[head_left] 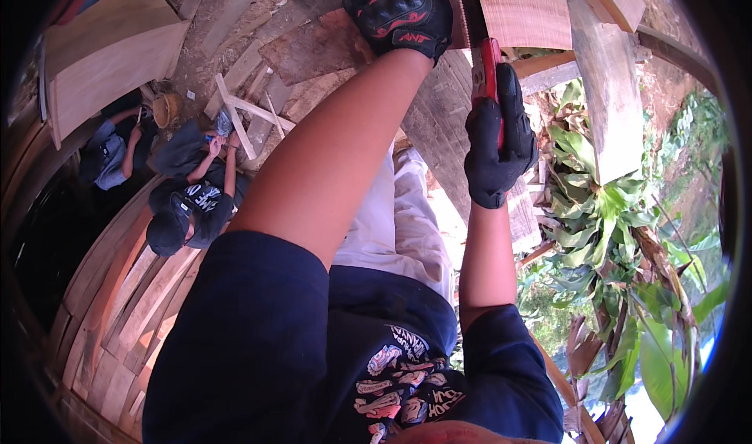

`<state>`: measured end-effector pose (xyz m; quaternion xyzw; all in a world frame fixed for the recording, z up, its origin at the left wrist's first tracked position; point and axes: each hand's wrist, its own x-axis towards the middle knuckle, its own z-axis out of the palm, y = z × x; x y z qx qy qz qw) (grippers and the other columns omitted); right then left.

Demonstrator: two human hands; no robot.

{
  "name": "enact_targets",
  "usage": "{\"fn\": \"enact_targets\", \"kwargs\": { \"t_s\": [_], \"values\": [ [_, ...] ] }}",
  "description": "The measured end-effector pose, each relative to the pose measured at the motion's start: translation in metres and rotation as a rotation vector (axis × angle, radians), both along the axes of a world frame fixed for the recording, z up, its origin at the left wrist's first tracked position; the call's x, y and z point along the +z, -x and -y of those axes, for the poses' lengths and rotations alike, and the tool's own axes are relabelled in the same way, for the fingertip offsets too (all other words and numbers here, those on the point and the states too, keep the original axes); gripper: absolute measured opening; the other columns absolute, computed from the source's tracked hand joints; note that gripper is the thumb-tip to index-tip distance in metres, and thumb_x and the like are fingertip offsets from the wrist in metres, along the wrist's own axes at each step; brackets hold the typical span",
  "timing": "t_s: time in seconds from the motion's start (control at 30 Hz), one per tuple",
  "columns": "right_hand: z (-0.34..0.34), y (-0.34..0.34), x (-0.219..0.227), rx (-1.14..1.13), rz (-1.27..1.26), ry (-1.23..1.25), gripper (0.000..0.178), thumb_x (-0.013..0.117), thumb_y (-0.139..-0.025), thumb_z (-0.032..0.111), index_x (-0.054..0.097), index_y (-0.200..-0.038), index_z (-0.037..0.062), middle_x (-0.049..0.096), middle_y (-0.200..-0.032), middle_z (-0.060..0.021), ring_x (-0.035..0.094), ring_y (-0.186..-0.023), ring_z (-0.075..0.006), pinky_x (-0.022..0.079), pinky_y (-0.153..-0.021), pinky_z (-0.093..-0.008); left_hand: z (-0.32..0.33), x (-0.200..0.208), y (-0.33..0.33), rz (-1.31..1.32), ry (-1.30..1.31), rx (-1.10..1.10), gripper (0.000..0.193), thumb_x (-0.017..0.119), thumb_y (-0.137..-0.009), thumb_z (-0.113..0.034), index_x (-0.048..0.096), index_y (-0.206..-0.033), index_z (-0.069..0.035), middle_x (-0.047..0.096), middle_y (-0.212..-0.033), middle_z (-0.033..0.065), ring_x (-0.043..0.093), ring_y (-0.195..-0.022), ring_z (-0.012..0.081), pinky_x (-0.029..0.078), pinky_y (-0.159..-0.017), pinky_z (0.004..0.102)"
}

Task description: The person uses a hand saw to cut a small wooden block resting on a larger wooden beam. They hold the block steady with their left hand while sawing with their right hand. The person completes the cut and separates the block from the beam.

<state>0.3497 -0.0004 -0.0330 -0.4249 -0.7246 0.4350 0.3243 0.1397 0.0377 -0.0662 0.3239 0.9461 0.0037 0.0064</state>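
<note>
My right hand point(501, 142), in a black glove, is wrapped round the red handle of a handsaw point(488, 64). The saw's dark blade runs away from me, across a reddish-brown wooden board point(529, 19). My left hand point(401, 14), in a black glove with red trim and knuckle padding, bears down on the same board left of the blade. Its fingers look curled against the wood, though their tips are mostly hidden. Beneath the board lies a weathered plank point(442, 107).
Two people in dark caps, one a nearer person point(192, 209), sit at the left. Stacked planks point(117, 350) and a large curved board point(117, 64) stand there too. Wood scraps point(251, 115) and a yellowish bucket point(165, 110) lie beyond. Leafy plants point(599, 201) fill the right, beside a pale plank point(615, 107).
</note>
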Motion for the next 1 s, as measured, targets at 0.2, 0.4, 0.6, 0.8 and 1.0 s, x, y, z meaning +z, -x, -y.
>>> {"fn": "enact_targets", "kwargs": {
  "t_s": [0.2,0.4,0.6,0.8,1.0],
  "values": [
    [-0.007,0.004,-0.011,0.028,-0.082,-0.046,0.045,0.068,-0.1,0.006,0.071,-0.145,0.0035,0.078,-0.133,-0.0213,0.082,-0.101,-0.0281,0.062,-0.087,-0.037,-0.001,0.006,-0.001,-0.025,0.042,0.007,0.027,0.056,-0.1,-0.029,0.072,-0.114,-0.012,0.07,-0.125,0.0128,0.063,-0.12,0.0326,0.054,-0.1,0.0504],
    [-0.003,-0.005,0.014,-0.04,0.007,0.087,0.045,0.068,-0.101,0.006,0.07,-0.145,0.0032,0.077,-0.135,-0.0206,0.081,-0.109,-0.0271,0.062,-0.09,-0.0369,0.0,-0.001,0.0,-0.046,-0.005,-0.027,0.026,0.056,-0.1,-0.029,0.072,-0.111,-0.011,0.07,-0.12,0.0144,0.064,-0.117,0.034,0.054,-0.097,0.0512],
    [0.011,-0.019,0.019,0.011,0.148,0.03,0.045,0.064,-0.104,0.011,0.068,-0.147,-0.0018,0.079,-0.124,-0.0198,0.078,-0.087,-0.023,0.061,-0.075,-0.0361,0.004,0.0,-0.001,-0.037,-0.003,-0.05,0.027,0.056,-0.101,-0.031,0.071,-0.108,-0.01,0.069,-0.117,0.0149,0.065,-0.115,0.0356,0.054,-0.095,0.0534],
    [0.037,-0.052,0.011,0.015,0.069,0.02,0.044,0.067,-0.098,0.006,0.071,-0.141,-0.003,0.079,-0.122,-0.0267,0.083,-0.098,-0.0348,0.063,-0.089,-0.041,0.007,-0.001,-0.001,-0.009,0.023,-0.066,0.029,0.055,-0.101,-0.034,0.071,-0.105,-0.009,0.068,-0.113,0.0154,0.065,-0.113,0.0371,0.054,-0.093,0.0556],
    [-0.014,0.019,0.001,0.013,0.011,-0.078,0.046,0.068,-0.098,0.004,0.071,-0.145,0.0043,0.079,-0.127,-0.0231,0.083,-0.095,-0.0289,0.062,-0.081,-0.0371,0.002,-0.014,0.001,-0.095,-0.117,-0.047,0.026,0.06,-0.097,-0.032,0.071,-0.101,-0.008,0.066,-0.109,0.0172,0.066,-0.108,0.0385,0.056,-0.084,0.0569]
  ]
}}
